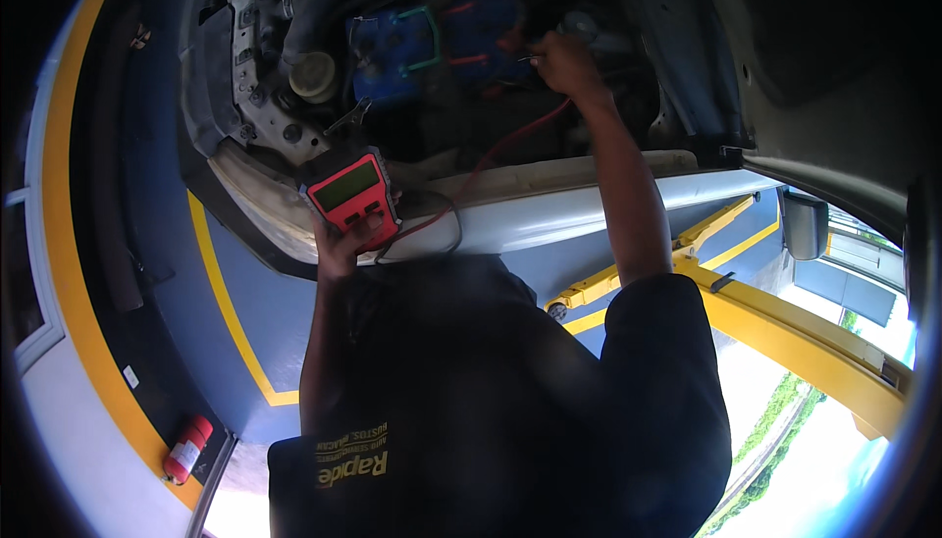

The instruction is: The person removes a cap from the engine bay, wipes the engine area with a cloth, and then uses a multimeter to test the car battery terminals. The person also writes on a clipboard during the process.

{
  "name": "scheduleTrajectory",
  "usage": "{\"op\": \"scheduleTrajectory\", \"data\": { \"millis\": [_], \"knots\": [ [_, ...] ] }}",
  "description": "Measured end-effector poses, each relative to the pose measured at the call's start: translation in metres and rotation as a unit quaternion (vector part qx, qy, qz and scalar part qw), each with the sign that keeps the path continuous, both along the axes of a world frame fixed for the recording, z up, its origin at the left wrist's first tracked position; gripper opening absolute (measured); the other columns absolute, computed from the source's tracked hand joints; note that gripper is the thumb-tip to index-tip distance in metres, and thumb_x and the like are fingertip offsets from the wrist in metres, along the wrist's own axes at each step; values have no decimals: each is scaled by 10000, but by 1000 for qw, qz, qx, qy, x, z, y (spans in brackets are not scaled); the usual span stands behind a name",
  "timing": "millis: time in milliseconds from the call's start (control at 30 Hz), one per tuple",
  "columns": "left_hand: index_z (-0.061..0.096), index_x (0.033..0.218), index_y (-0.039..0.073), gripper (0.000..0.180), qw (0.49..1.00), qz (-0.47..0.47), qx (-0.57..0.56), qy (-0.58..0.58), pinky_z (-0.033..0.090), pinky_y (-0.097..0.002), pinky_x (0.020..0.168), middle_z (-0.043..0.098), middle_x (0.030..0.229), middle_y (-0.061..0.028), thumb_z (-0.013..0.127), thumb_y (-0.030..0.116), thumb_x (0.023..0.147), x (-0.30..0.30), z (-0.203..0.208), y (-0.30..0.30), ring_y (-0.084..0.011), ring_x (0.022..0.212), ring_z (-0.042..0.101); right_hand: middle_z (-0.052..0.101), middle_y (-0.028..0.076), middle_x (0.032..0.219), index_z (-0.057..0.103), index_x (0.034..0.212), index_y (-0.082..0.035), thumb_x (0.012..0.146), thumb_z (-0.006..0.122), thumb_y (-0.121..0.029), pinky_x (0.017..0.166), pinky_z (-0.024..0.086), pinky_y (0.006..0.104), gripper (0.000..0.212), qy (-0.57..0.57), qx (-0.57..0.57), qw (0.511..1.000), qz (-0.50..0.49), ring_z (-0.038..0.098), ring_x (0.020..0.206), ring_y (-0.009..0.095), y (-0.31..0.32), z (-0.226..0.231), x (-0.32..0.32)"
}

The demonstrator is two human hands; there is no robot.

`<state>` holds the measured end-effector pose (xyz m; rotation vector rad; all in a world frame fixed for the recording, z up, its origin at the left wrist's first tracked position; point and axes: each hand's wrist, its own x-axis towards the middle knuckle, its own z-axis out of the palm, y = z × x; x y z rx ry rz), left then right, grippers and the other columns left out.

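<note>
My left hand [339, 249] grips a red and black handheld battery tester [348, 195] by its lower end, thumb over the buttons and the screen facing up. From the tester a red cable [496, 153] runs up to my right hand [569, 65]. That hand is closed at the right end of a blue car battery [392, 55], with a bit of metal showing at the fingertips. It seems to hold the cable's clamp, mostly hidden by the fingers. A metal clip [350, 118] sits just above the tester, near the battery's lower left corner.
The engine bay is dark, with a round cap [312, 77] left of the battery and a thick black hose [329, 8] above. A white fender [549, 206] lies below my arms. Yellow lift arms [706, 234] stand at right; a red fire extinguisher [188, 448] is lower left.
</note>
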<state>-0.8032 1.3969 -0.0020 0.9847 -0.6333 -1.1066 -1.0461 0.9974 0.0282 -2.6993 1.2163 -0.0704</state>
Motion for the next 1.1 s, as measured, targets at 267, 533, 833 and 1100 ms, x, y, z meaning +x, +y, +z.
{"op": "scheduleTrajectory", "data": {
  "millis": [267, 533, 833, 1100],
  "knots": [
    [534, 1562, -68, 786, 998, 18, -55, -31, 600, -513, 1090, 627, 1520, -250, 791, 143, 849, -5, 8, -9, -360, 1285, 713, 783, 215, 1184, 856, 1120, -131, 967, 767, -168, 1013, 602, 531, 181, -45, 17, 994, -94, 738, 1168, 440, 21, -5, 12],
    [562, 1523, -88, 719, 999, 20, -31, -31, 605, -501, 1083, 674, 1461, -243, 771, 107, 863, -3, 1, -1, -374, 1228, 749, 762, 229, 1193, 825, 1140, -99, 961, 753, -124, 979, 611, 553, 194, -67, -33, 995, -70, 740, 1144, 465, 40, -6, 22],
    [593, 1476, -83, 617, 999, 17, -29, 11, 607, -488, 1065, 740, 1332, -213, 775, -1, 893, -4, 6, 0, -355, 1199, 762, 706, 188, 1241, 719, 1332, -86, 924, 766, -102, 939, 654, 507, 411, 6, -99, 993, -63, 743, 1154, 402, 67, 2, 43],
    [586, 1487, -76, 606, 999, -1, -33, 30, 591, -486, 1087, 742, 1328, -208, 763, -56, 907, -2, 15, -3, -356, 1223, 754, 694, 225, 1221, 688, 1348, 15, 910, 740, -69, 926, 658, 483, 449, 53, -130, 990, 29, 735, 1149, 405, 63, -15, 28]
  ]
}}
